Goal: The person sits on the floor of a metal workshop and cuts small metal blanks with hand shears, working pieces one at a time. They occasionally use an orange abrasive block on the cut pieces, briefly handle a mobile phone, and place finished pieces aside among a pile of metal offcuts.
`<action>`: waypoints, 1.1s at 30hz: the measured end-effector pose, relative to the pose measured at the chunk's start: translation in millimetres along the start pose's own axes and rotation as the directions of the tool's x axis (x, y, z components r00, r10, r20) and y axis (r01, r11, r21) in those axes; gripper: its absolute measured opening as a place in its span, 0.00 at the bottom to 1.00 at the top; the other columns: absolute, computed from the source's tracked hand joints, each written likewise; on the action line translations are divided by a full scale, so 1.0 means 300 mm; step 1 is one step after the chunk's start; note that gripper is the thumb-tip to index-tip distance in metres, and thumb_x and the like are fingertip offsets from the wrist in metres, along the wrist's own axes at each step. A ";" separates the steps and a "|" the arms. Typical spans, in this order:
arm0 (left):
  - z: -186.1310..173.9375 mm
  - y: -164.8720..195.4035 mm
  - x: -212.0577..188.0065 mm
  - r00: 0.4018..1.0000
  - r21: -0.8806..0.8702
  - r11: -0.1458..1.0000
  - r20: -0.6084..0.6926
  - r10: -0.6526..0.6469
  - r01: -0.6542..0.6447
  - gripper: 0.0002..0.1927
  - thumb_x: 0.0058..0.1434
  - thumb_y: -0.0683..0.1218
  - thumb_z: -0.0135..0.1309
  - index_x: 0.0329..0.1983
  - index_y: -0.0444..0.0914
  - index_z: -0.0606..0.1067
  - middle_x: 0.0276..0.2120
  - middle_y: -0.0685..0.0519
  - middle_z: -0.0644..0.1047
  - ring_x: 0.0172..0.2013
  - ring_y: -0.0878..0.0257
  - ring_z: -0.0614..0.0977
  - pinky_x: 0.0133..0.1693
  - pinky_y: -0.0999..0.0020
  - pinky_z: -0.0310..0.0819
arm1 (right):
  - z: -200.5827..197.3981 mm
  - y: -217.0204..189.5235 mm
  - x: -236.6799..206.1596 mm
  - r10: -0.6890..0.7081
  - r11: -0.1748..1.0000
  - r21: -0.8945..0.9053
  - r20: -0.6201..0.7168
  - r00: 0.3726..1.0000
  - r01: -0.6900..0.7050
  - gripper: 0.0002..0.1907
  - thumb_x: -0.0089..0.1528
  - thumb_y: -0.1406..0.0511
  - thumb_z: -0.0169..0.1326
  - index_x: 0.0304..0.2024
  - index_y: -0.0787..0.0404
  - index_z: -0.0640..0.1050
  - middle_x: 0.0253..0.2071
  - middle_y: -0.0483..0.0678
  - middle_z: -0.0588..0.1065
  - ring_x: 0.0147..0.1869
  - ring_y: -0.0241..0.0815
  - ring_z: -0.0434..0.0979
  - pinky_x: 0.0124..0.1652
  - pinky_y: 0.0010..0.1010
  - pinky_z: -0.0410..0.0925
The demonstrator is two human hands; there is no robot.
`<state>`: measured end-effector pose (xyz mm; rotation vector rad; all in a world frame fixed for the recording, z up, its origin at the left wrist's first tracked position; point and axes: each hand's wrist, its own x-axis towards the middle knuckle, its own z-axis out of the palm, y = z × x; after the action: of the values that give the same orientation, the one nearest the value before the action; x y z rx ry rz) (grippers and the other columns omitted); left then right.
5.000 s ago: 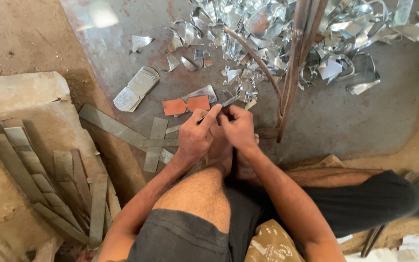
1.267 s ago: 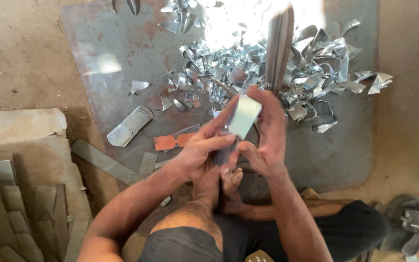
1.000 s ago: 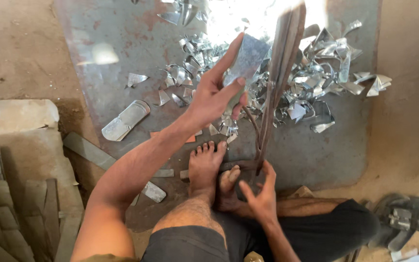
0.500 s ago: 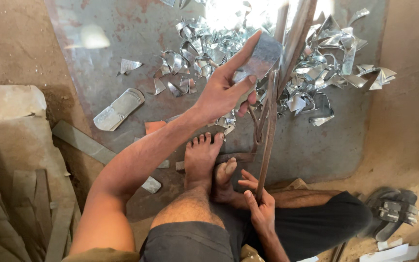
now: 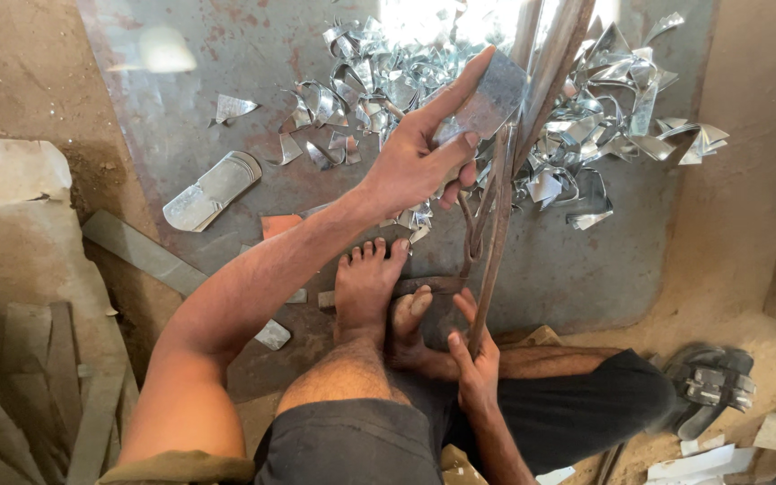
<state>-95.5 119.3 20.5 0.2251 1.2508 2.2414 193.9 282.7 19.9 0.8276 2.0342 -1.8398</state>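
Left hand raised over the steel floor plate, fingers and thumb closed on a flat grey sheet-metal piece held against the upper blades of the long rusty shears. Right hand low, near the feet, curled around the lower shear handle. Pile of shiny metal offcuts lies behind. Cut oblong blank rests left on the plate.

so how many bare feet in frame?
2. One foot lies flat on the metal sheet; the other foot is right beside it, toes by the shear handle. Right hand grips that handle.
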 end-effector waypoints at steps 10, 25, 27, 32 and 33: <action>-0.038 -0.003 0.014 0.997 0.004 1.000 0.080 0.019 -0.019 0.36 0.75 0.35 0.44 0.81 0.54 0.50 0.51 0.53 0.80 0.31 0.70 0.79 0.27 0.71 0.80 | 0.001 0.049 0.067 -0.079 0.978 -0.186 0.072 0.994 0.091 0.29 0.65 0.62 0.53 0.67 0.64 0.69 0.78 0.59 0.56 0.82 0.54 0.53 0.71 0.43 0.54; -0.127 -0.020 0.050 0.966 -0.006 0.999 0.253 0.049 -0.049 0.36 0.78 0.34 0.46 0.83 0.50 0.49 0.60 0.51 0.78 0.32 0.69 0.79 0.30 0.69 0.81 | 0.012 0.046 0.054 -0.095 0.978 -0.188 -0.026 0.995 0.088 0.27 0.64 0.68 0.49 0.66 0.64 0.67 0.77 0.58 0.55 0.75 0.52 0.61 0.66 0.41 0.60; -0.129 0.011 0.051 0.960 0.036 0.999 0.279 0.023 -0.035 0.37 0.76 0.33 0.46 0.82 0.50 0.49 0.64 0.53 0.75 0.32 0.69 0.79 0.31 0.70 0.82 | 0.010 0.038 0.029 -0.050 0.973 -0.227 -0.009 0.999 0.047 0.22 0.65 0.68 0.48 0.61 0.66 0.74 0.80 0.58 0.53 0.76 0.50 0.61 0.65 0.42 0.61; -0.178 0.079 0.109 0.923 0.193 0.981 0.373 -0.097 0.025 0.37 0.74 0.34 0.46 0.81 0.51 0.49 0.61 0.51 0.72 0.29 0.71 0.80 0.31 0.72 0.84 | 0.013 0.075 0.079 -0.228 0.955 -0.183 0.050 0.972 0.233 0.23 0.66 0.68 0.48 0.64 0.68 0.72 0.80 0.60 0.52 0.81 0.52 0.56 0.72 0.43 0.55; -0.204 0.088 0.121 0.907 0.269 0.961 0.388 -0.163 0.057 0.37 0.75 0.35 0.46 0.81 0.51 0.49 0.51 0.47 0.76 0.28 0.70 0.80 0.31 0.72 0.83 | 0.012 0.082 0.083 -0.253 0.942 -0.210 0.064 0.965 0.261 0.23 0.66 0.68 0.48 0.64 0.67 0.72 0.80 0.60 0.52 0.80 0.52 0.59 0.72 0.43 0.56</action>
<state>-160.2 83.4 4.2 0.6663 1.2731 1.8091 187.7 285.6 -14.6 0.4849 2.3610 -1.6980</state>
